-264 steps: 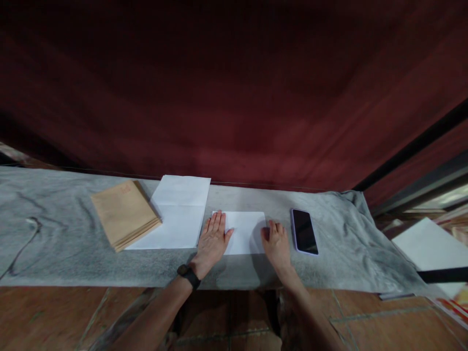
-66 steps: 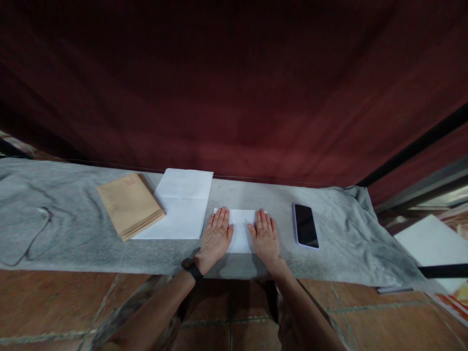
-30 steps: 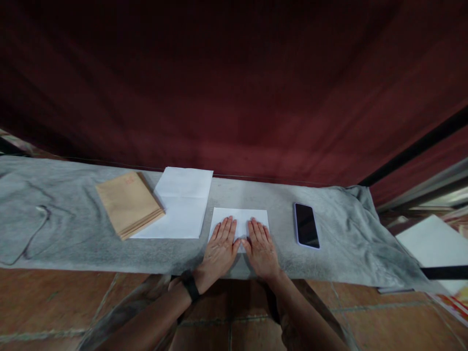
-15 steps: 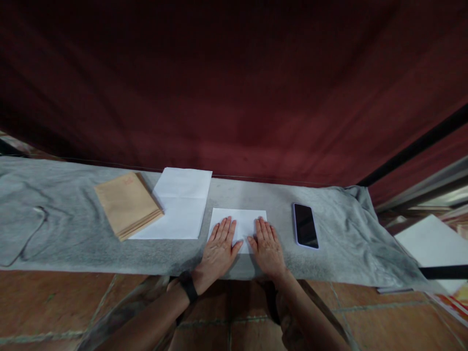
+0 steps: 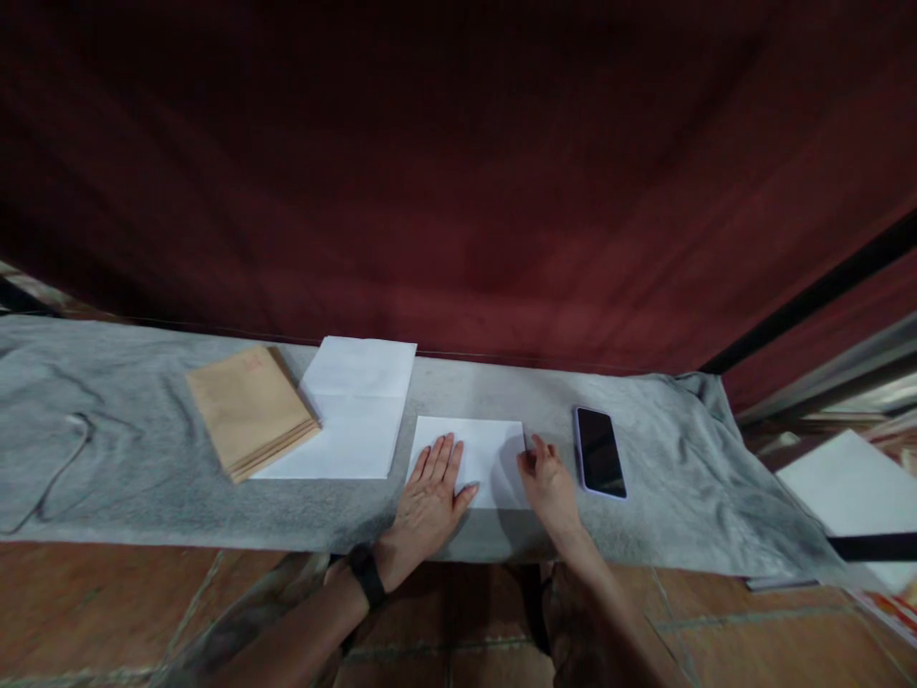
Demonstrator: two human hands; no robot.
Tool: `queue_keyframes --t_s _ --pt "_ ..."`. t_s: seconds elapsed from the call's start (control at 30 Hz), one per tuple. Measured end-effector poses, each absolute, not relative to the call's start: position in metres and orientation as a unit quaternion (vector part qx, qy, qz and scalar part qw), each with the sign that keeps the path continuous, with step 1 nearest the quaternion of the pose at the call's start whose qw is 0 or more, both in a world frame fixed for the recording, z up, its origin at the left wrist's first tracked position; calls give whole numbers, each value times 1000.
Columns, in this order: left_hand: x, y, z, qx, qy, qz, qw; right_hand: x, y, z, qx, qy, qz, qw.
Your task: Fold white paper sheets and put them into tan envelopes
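Observation:
A white folded sheet of paper [image 5: 491, 459] lies flat on the grey cloth in front of me. My left hand [image 5: 434, 487] rests palm down on its left half, fingers stretched out and the thumb spread to the side. At the sheet's right edge is my right hand [image 5: 548, 483], its fingers curled and the thumb and forefinger closed on the edge; the fingertips are partly hidden. A black watch band [image 5: 367, 575] circles my left wrist.
Right of the sheet lies a phone [image 5: 600, 453] in a pale purple case. To the left, a stack of brown envelopes [image 5: 250, 406] partly covers larger white sheets [image 5: 358, 420]. A cable [image 5: 66, 468] lies far left; a dark red curtain [image 5: 458, 239] hangs behind the cloth-covered surface.
My right hand has lifted off the flat paper and shifted right to its edge, its fingers now curled instead of stretched out. The left hand stays flat on the sheet.

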State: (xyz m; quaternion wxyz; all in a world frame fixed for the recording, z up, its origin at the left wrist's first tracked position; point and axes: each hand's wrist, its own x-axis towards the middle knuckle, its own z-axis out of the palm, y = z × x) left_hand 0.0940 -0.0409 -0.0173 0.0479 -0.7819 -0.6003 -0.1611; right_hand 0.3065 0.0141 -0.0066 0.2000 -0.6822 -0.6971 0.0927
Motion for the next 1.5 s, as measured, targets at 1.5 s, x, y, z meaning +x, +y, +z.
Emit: queue_keyframes --t_s 1.5 --pt "79 -26 20 -727 -535 -391 -182 332 19 16 -498 -544 553 388"
